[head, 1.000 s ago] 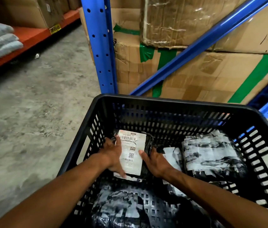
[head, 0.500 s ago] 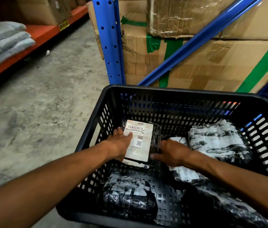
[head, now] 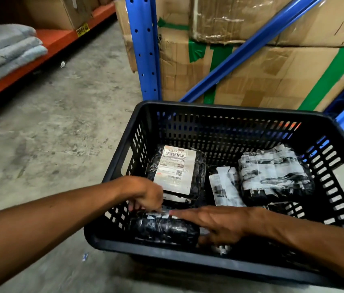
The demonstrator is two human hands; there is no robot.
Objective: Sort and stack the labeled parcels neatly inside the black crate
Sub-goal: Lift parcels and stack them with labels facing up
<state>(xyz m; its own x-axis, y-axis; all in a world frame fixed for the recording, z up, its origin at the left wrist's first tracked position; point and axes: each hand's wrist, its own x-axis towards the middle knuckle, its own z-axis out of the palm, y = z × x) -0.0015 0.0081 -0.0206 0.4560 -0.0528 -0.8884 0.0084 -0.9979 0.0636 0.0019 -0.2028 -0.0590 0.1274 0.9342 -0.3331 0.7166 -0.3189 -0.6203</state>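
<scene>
The black crate sits on the concrete floor before the blue rack and taped cardboard boxes, holding the labeled parcel at its far left, a taped bundle at far right and a dark wrapped parcel at the near left. Half a second ago both hands flanked the labeled parcel; now they have drawn near and released it. The right hand lies flat, fingers extended, grip slack across the dark parcel, while the left hand curls at that parcel's far edge, whether pinching it I cannot tell.
</scene>
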